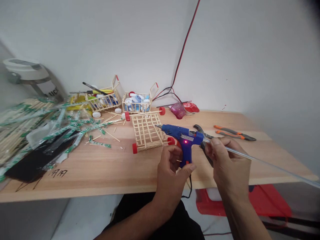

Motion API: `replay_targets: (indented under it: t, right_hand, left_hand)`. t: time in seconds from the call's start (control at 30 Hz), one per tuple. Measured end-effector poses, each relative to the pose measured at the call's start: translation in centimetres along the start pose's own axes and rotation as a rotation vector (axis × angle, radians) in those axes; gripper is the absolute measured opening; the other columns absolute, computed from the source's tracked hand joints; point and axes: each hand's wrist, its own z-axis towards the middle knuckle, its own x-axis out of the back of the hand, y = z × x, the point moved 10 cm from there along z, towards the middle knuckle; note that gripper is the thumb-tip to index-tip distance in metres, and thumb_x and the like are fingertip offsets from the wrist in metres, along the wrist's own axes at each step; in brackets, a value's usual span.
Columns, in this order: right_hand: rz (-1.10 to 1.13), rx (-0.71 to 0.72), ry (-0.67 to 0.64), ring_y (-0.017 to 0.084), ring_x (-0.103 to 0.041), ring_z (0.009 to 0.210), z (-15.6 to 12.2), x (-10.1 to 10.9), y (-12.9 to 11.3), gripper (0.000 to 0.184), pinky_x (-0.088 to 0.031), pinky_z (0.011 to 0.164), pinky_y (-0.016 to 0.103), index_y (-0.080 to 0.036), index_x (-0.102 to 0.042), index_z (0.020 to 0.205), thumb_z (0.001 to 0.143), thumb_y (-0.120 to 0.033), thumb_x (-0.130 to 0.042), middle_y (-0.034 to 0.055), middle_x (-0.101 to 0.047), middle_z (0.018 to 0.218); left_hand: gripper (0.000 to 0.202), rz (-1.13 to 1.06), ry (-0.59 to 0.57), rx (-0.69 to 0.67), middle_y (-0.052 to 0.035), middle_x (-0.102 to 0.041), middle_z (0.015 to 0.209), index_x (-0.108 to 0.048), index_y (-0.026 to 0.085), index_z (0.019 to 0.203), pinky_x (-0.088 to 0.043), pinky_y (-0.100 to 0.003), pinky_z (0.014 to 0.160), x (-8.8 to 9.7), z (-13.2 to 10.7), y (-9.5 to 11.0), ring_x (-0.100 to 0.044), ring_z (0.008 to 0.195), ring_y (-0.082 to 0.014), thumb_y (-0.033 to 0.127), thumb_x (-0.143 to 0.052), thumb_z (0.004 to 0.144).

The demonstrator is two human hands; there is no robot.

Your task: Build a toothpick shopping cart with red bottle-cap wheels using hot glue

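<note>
Hands, two, both in use: left hand (172,173), fingers curled round the handle of a blue glue gun; right hand (226,160), thumb and fingers pinching a long translucent stick (265,160) at the gun's rear end

Glue gun (180,133), one: held above the table (112,183), nozzle pointing left over the right part of the lattice frame, red light lit on its side; whether the tip touches the frame cannot be told; black cord (191,188) hanging below the handle

Lattice frame (147,130), one: pale sticks crossed in a grid, red wheels (135,148) at its corners, lying on the table just left of the gun

Pliers: a dark pair (198,128), partly hidden behind the gun and right hand; an orange and grey pair (232,133) farther right

Small stick carts, two, behind the frame: left cart (103,105), with dark slender tools (93,88) across its top; right cart (137,106), filled with white and blue pieces

Left side of table: loose sticks (111,134), green-printed wrappers (100,144), a flat black object (42,153), a white-lidded container (37,80)

Against the wall: a red and black cable (185,45)

Below the table, right: a red stool (270,200)
</note>
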Motion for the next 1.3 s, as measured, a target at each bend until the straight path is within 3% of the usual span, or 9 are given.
replay_targets:
  t: [0.27, 0.47, 0.6, 0.77, 0.97, 1.07, 1.13, 1.2, 1.3]
  right_hand:
    - [-0.176, 0.041, -0.433, 0.023, -0.066, 0.074, 0.5, -3.7, -0.1, 0.043, -0.056, 0.067, 0.034, -0.019, -0.07, 0.089, 0.076, -0.06, -0.067, 0.0029, -0.067, 0.07]
    - [-0.2, 0.02, -0.661, 0.016, -0.062, 0.058, -0.2, -6.1, -0.2, 0.041, -0.053, 0.051, 0.025, -0.02, -0.065, 0.077, 0.077, -0.061, -0.066, 0.0, -0.065, 0.065]
    - [-0.312, 0.037, -0.718, 0.014, -0.053, 0.05, -0.2, -6.8, -0.8, 0.047, -0.045, 0.042, 0.024, -0.02, -0.059, 0.063, 0.076, -0.065, -0.065, -0.0011, -0.057, 0.056]
    - [-0.291, 0.006, -0.832, 0.016, -0.058, 0.05, -0.6, -8.0, -1.7, 0.047, -0.046, 0.042, 0.025, -0.018, -0.068, 0.07, 0.08, -0.064, -0.061, 0.0024, -0.065, 0.059]
    - [-0.479, 0.194, -0.745, 0.017, -0.059, 0.051, 0.8, -6.9, -2.3, 0.049, -0.044, 0.043, 0.027, -0.019, -0.068, 0.065, 0.083, -0.063, -0.057, 0.0027, -0.066, 0.057]
    - [-0.569, 0.291, -0.701, 0.015, -0.055, 0.046, 1.4, -6.2, -2.7, 0.048, -0.04, 0.039, 0.026, -0.02, -0.069, 0.067, 0.085, -0.063, -0.055, 0.001, -0.063, 0.052]
    - [-0.587, 0.327, -0.71, 0.016, -0.056, 0.045, 1.4, -6.1, -3.1, 0.048, -0.041, 0.038, 0.026, -0.021, -0.07, 0.066, 0.085, -0.062, -0.055, 0.0014, -0.063, 0.053]
    - [-0.555, 0.324, -0.761, 0.017, -0.06, 0.049, 1.2, -6.4, -3.3, 0.047, -0.045, 0.04, 0.026, -0.022, -0.07, 0.064, 0.085, -0.061, -0.055, 0.0028, -0.066, 0.058]
    - [-0.5, 0.208, -0.867, 0.016, -0.059, 0.045, 0.8, -7.4, -2.6, 0.046, -0.044, 0.037, 0.026, -0.021, -0.07, 0.063, 0.083, -0.061, -0.058, 0.0045, -0.066, 0.058]
  left_hand:
    - [0.04, -0.213, 0.064, 0.089, 0.0016, -0.061, 0.089, -0.05, 0.02, 0.091, -0.049, -0.023, 0.073, -1.2, -0.9, -0.6, -0.062, 0.083, -0.0114, 0.006, -0.075, 0.063]
    - [0.038, -0.269, 0.051, 0.051, 0.0014, -0.065, 0.093, -0.05, 0.02, 0.091, -0.049, -0.021, 0.076, -1.7, -1.1, -0.6, -0.064, 0.089, -0.0109, 0.004, -0.075, 0.067]
    - [0.04, -0.31, 0.046, 0.044, 0.0009, -0.065, 0.098, -0.05, 0.021, 0.096, -0.051, -0.023, 0.08, -1.7, -1.1, -1.0, -0.065, 0.094, -0.0116, 0.002, -0.072, 0.069]
    - [0.042, -0.372, -0.017, 0.006, -0.0024, -0.067, 0.107, -0.049, 0.021, 0.103, -0.052, -0.028, 0.088, -2.7, -1.0, -0.9, -0.066, 0.104, -0.0155, 0.002, -0.069, 0.071]
    - [0.049, -0.216, -0.122, 0.025, -0.0079, -0.062, 0.124, -0.049, 0.023, 0.12, -0.048, -0.038, 0.103, -3.4, -2.1, -0.6, -0.059, 0.119, -0.0206, 0.005, -0.064, 0.077]
    - [0.051, 0.098, -0.14, -0.015, -0.0067, -0.059, 0.128, -0.053, 0.026, 0.124, -0.051, -0.038, 0.096, -1.5, -3.0, 0.1, -0.06, 0.113, -0.0208, 0.007, -0.063, 0.078]
    - [0.043, 0.312, -0.107, -0.146, -0.0045, -0.064, 0.116, -0.06, 0.027, 0.116, -0.052, -0.034, 0.086, 1.0, -3.2, 2.0, -0.062, 0.1, -0.0195, 0.008, -0.064, 0.079]
    - [0.036, 0.504, 0.033, -0.379, -0.0035, -0.066, 0.105, -0.062, 0.028, 0.112, -0.051, -0.034, 0.083, 4.6, -3.5, 5.3, -0.062, 0.094, -0.0193, 0.01, -0.066, 0.081]
    - [0.039, 0.765, 0.256, -0.626, -0.0051, -0.063, 0.112, -0.06, 0.028, 0.114, -0.049, -0.037, 0.09, 9.6, -3.9, 9.4, -0.059, 0.105, -0.0219, 0.008, -0.064, 0.081]
